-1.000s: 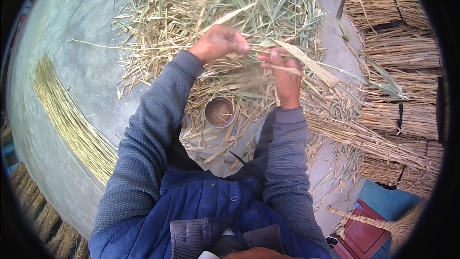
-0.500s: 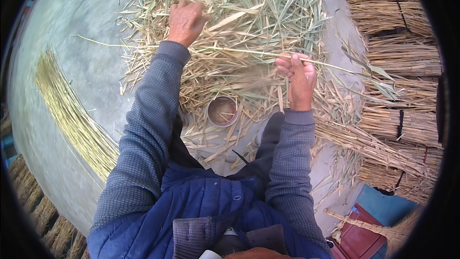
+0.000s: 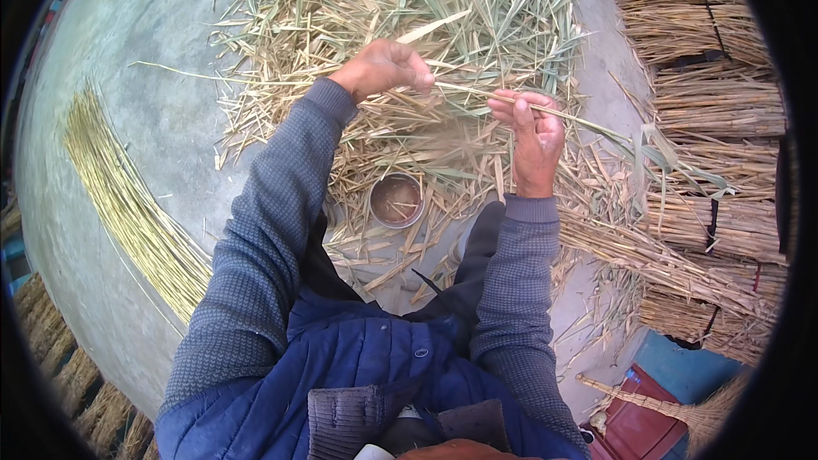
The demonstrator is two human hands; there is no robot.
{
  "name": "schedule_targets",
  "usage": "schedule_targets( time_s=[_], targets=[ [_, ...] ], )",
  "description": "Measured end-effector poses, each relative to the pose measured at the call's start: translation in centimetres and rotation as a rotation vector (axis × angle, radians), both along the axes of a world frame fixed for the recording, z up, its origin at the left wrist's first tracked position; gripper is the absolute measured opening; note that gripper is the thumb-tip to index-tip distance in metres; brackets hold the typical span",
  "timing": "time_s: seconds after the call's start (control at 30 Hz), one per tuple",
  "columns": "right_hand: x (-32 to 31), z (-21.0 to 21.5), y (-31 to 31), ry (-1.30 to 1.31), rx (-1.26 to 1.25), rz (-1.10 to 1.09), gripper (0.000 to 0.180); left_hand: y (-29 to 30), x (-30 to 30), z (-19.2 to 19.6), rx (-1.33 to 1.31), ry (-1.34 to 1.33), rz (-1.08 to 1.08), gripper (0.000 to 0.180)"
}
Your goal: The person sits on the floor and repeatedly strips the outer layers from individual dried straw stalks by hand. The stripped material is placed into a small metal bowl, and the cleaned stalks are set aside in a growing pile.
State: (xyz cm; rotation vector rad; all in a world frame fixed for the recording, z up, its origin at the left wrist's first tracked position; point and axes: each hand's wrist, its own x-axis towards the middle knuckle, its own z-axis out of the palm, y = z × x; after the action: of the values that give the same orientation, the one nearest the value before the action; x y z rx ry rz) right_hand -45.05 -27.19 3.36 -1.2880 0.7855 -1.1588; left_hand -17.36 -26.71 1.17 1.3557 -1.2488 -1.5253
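A long thin reed stalk runs across in front of me. My left hand pinches it between thumb and fingers near its middle. Farther right, my right hand holds the same stalk between thumb and fingers, palm turned up. The stalk's thin end reaches out to the left past my left wrist, and green-grey leaves hang from its right end. Below both hands spreads a pile of stripped, dry leaves and straw.
A round metal bowl with bits of straw in it stands between my feet. A bundle of peeled yellow-green stalks lies on the concrete floor at left. Tied reed bundles are stacked at right. A broom lies by a dark red box.
My left hand has moved right and nearer, from above the leaf pile onto the stalk. The leaves at the right end of the stalk have swung slightly rightward and down.
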Motion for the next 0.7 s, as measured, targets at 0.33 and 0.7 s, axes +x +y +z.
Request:
schedule_targets(
  time_s=[0.33, 0.7],
  targets=[
    [-0.3, 0.3, 0.4, 0.002, -0.091, -0.005, 0.019, -0.6, 2.6, -1.8, -0.008, -0.056, 0.301, 0.016],
    [1.1, -0.8, 0.1, -0.027, 0.173, -0.162, 0.029, 0.8, -0.7, 1.3, -0.851, -0.656, 0.145, 0.029]
  ],
)
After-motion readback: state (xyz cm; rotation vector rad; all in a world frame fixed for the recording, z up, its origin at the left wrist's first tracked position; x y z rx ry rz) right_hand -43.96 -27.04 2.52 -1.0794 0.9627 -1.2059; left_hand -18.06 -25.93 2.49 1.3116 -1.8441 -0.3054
